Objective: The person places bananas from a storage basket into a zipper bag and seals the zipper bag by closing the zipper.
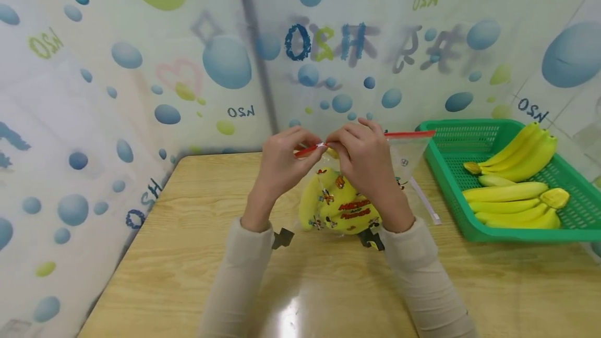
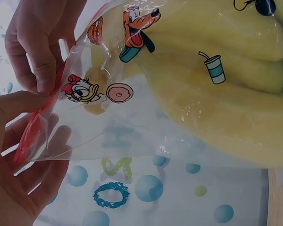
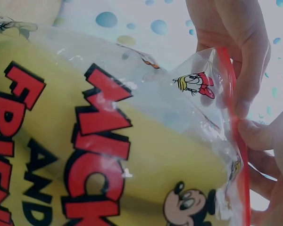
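Note:
A clear zip bag (image 2: 127,136) printed with cartoon figures holds a bunch of yellow bananas (image 2: 198,99), and its red zip strip (image 3: 243,179) runs along the top edge. My left hand (image 1: 288,160) pinches this strip near a small white slider (image 1: 321,145) in the head view. Close beside it, my right hand (image 1: 363,158) pinches the strip between thumb and finger. The bag hangs below both hands, low over the table. Part of the bag is hidden behind my right hand and wrist.
To the right, a green basket (image 1: 446,192) holds more banana bunches (image 1: 512,202). Behind my right hand lies clear plastic with a second red strip (image 1: 410,134) and a pale lilac strip (image 1: 424,202). A patterned wall covering (image 1: 206,113) stands behind the wooden table (image 1: 197,254).

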A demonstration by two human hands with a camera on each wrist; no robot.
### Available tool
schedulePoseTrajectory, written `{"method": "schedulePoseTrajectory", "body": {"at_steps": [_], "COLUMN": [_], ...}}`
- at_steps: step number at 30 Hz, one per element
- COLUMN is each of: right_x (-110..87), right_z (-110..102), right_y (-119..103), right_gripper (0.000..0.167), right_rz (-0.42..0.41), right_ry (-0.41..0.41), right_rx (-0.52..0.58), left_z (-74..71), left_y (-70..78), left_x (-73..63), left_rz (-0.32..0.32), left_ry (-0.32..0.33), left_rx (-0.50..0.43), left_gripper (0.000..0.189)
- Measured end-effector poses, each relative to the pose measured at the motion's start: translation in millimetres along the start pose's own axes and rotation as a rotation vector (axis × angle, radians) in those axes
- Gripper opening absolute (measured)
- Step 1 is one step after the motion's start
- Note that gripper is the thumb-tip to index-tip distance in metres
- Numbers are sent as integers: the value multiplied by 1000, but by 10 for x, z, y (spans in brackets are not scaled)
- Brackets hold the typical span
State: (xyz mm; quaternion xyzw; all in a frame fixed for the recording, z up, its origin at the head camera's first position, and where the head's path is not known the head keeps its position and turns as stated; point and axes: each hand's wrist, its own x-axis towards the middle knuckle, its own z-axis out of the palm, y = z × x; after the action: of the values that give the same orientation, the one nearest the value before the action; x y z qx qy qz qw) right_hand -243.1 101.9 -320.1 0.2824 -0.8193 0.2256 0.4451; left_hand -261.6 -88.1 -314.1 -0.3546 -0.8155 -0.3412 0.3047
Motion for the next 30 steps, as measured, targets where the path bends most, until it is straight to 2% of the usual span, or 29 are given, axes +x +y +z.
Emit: {"method": "schedulePoseTrajectory", "body": {"at_steps": [15,24,30], "right_x": [6,19,17], "right_z": [-4,12,9], "right_y": [5,-4,2], "right_gripper": [11,12,12], "right_rz": [29,2,15], "right_ry": [17,3,25], "right_rx": [-4,29,21], "left_z": [-71,-16,-25], "left_y": [-12,-8,-8], "left_x": [-3,16,7], "left_rz": [-13,32,29], "left_ry": [-10,16,0], "left_rx": [-19,-15,-24], "left_gripper": [5,7,7]}}
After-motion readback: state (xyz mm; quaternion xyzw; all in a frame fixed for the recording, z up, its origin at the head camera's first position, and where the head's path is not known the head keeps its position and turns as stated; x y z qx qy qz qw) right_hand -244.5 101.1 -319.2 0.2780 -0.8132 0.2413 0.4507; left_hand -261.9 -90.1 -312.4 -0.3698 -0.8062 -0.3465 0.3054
